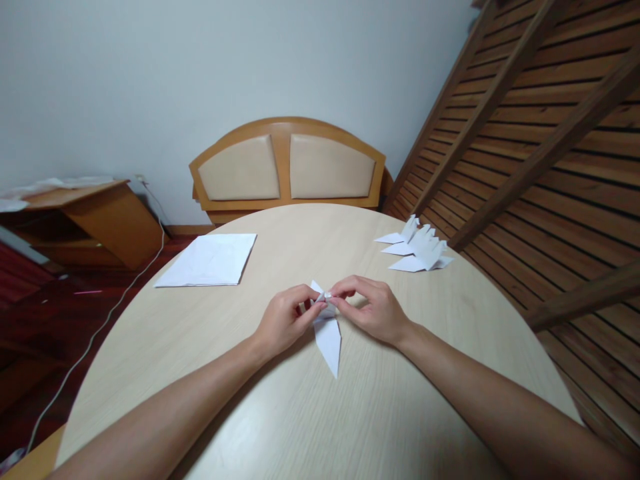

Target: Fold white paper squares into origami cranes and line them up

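We pinch a white origami figure (328,340) straight in front of us; its broad, flat flap tapers to a sharp point toward us, its folded middle partly hidden.

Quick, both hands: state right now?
Left hand: closed, pinching the folded paper.
Right hand: closed, pinching the same paper's upper part.

Paper stack (210,261) L on tbl (280,413), paper birds (426,255) R, paper piece (329,343) btwn & nearer, headboard (283,167) behind tbl

Single head-worn view (fairly near), forward and downward across the table (285,423)
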Demonstrator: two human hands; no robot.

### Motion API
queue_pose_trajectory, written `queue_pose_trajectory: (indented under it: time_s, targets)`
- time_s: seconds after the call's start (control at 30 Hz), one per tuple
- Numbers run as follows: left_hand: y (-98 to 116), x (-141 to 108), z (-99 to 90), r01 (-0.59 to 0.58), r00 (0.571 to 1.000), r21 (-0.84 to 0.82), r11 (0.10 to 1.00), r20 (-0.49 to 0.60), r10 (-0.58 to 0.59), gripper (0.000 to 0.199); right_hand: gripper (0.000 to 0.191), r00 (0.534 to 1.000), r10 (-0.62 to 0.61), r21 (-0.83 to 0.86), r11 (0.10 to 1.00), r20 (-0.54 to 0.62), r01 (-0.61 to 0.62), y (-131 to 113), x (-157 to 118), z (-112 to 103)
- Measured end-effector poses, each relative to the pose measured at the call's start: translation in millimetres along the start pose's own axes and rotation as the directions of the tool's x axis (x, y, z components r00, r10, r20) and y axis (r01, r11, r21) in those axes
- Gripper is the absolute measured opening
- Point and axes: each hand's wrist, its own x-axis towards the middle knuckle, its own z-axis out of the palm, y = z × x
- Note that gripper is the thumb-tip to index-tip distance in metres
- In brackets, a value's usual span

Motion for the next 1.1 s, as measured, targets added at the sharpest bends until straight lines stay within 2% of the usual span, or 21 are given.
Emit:
queue_pose_trajectory:
  time_s: [0.13, 0.37, 0.63, 0.87, 1.0, 1.1]
  targets:
    - [0.0, 0.3, -0.2, -0.003, 1.000, -0.011, 1.000, -0.001, 0.003, 0.018, 0.015, 0.997, 0.075, 0.047, 0.996, -0.035, -0.073, -1.2, 0.5, 4.0]
    - [-1.7, 1.0, -0.6, -0.020, 1.000, 0.010, 1.000, -0.011, 0.020, 0.017, 0.004, 0.995, 0.095, 0.105, 0.990, -0.004, -0.094, -8.0, 4.2, 5.1]
    - [0.0, -1.2, -1.5, -0.032, 0.999, 0.014, 0.999, -0.025, 0.032, 0.017, 0.007, 0.987, 0.160, 0.098, 0.982, 0.025, -0.161, -9.9, 3.5, 8.2]
    - [1.1, -1.3, -2.7, -0.061, 0.997, 0.015, 0.998, -0.051, 0.062, 0.016, 0.006, 0.987, 0.160, 0.067, 0.985, 0.012, -0.160, -10.8, 3.6, 8.3]
    - [3.2, -0.8, -5.0, -0.112, 0.989, -0.012, 0.994, -0.101, 0.110, 0.014, 0.005, 0.989, 0.149, 0.054, 0.987, 0.002, -0.149, -10.5, 2.8, 8.0]
    - [4.9, 0.1, -7.4, -0.176, 0.980, -0.035, 0.984, -0.104, 0.172, 0.029, 0.007, 0.989, 0.147, 0.051, 0.988, -0.005, -0.146, -9.9, 1.6, 8.2]
